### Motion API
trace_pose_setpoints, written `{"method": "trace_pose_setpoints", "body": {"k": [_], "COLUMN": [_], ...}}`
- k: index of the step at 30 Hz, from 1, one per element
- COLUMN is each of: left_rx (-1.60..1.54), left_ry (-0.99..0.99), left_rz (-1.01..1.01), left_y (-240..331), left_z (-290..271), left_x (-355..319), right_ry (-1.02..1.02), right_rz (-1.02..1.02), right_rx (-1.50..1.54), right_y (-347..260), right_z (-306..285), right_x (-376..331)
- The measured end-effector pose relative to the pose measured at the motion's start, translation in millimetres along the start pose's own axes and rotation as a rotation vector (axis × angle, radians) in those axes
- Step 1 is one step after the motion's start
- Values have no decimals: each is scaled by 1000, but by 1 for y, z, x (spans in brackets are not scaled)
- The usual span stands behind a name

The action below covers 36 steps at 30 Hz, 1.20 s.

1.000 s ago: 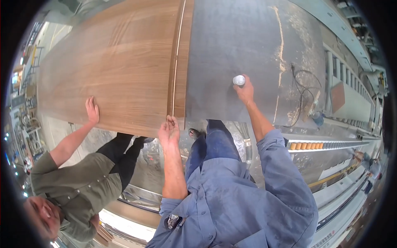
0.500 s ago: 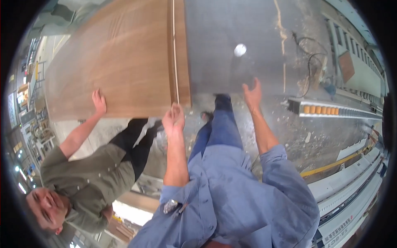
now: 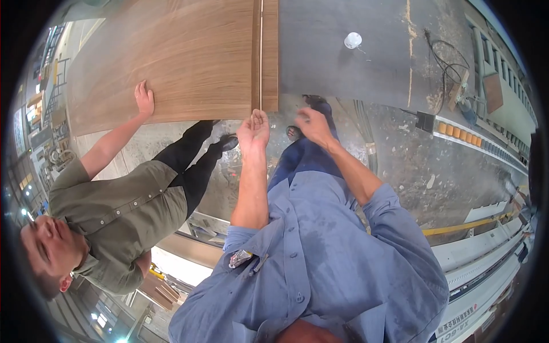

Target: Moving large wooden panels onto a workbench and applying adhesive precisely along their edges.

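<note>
A wood-grain panel (image 3: 171, 63) lies in front of me on the left. Near its right side runs a long thin pale strip (image 3: 261, 57). My left hand (image 3: 253, 132) is at the strip's near end, palm up, its curled fingers closed on it; the exact grip is partly hidden. My right hand (image 3: 314, 127) hangs in the air just right of it, before my legs, fingers loosely bent and apart, holding nothing. Beyond it lies a dark grey tabletop (image 3: 337, 74) with a small round white object (image 3: 353, 40) on it.
At my left a person in a green shirt (image 3: 126, 211) stands with one hand (image 3: 144, 98) flat on the panel. Rightward are a rail with orange rollers (image 3: 457, 134), black cables (image 3: 443, 66) and a long white machine (image 3: 486, 286). Concrete floor (image 3: 400, 171) shows between.
My right hand has moved left from the grey tabletop's edge toward my left hand. My left hand stays at the strip's end. The whole view has shifted, with the panel now higher in it.
</note>
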<state>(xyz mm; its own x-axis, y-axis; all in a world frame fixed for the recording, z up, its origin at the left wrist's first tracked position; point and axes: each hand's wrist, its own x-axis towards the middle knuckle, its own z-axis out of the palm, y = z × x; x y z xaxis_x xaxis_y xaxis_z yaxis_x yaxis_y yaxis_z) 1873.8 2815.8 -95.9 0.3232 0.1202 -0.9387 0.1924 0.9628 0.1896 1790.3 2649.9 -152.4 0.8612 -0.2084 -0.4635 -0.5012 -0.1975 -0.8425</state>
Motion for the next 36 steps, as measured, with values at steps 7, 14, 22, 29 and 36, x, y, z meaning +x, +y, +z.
{"method": "trace_pose_setpoints", "body": {"k": [7,14,22,29,36], "left_rx": [46,382,643,740,978], "left_ry": [-7,-109,106,293,239], "left_rz": [-59,-20,130,59,215], "left_y": [7,71,141,155,154], "left_z": [-13,-82,-229,-324,-302], "left_x": [-2,-25,-39,-32,-54], "right_ry": [-144,-118,98,-60,8], "right_rz": [-36,104,-41,-169,-72], "right_rx": [102,272,51,-276,42], "right_y": [-40,-52,-77,-82,-115], "right_z": [44,84,108,112,112], "right_x": [20,53,68,12,69]}}
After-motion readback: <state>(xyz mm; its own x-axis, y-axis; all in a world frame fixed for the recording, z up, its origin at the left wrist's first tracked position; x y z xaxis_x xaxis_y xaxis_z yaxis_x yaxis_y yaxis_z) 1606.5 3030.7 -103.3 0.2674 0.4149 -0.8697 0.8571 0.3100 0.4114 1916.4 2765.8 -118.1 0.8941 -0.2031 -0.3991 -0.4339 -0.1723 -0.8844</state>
